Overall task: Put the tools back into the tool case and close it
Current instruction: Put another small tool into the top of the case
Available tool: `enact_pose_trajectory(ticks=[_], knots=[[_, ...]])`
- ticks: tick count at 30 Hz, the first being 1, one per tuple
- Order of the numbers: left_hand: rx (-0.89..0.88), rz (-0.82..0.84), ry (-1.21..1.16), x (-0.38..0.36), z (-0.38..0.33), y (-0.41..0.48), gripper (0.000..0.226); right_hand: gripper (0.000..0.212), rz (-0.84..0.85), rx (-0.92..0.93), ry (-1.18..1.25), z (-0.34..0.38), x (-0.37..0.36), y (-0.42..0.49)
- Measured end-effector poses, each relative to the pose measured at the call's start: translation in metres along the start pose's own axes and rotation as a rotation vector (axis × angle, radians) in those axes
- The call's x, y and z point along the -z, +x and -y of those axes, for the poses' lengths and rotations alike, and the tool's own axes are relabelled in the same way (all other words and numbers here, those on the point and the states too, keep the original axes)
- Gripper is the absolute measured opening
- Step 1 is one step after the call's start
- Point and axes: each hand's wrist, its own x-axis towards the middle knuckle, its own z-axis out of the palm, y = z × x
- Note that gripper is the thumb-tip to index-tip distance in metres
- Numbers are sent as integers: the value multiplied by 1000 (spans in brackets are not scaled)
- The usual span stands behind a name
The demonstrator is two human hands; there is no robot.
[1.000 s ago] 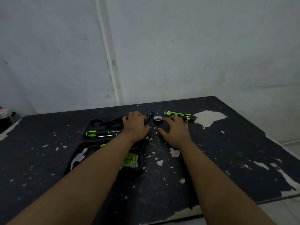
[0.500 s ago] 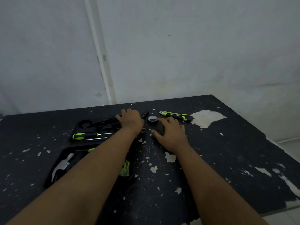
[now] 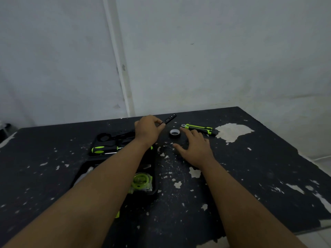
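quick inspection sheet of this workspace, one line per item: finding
surface: black table, paint flaked off in pale patches
job's things: tool case lies open at left, with a green-handled screwdriver and a green tape measure inside; slim black tool held at one end; tape roll and utility knife lie out on the table
clutter: nothing seen
hands: left hand pinches the slim black tool; right hand is open, fingers spread, beside the tape roll
cables: nothing seen
surroundings: white wall with a vertical pipe behind the table
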Motion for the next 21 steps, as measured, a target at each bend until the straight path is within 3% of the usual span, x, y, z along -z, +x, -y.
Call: enact_pose_trajectory(ticks=[11,21], knots=[[15,-29,-68,70,69,-32,19,74,26,129,60,13,2,-11],[-8,-17,-96,81,104,-57,7,75,47,89,548,98,-37,-9]])
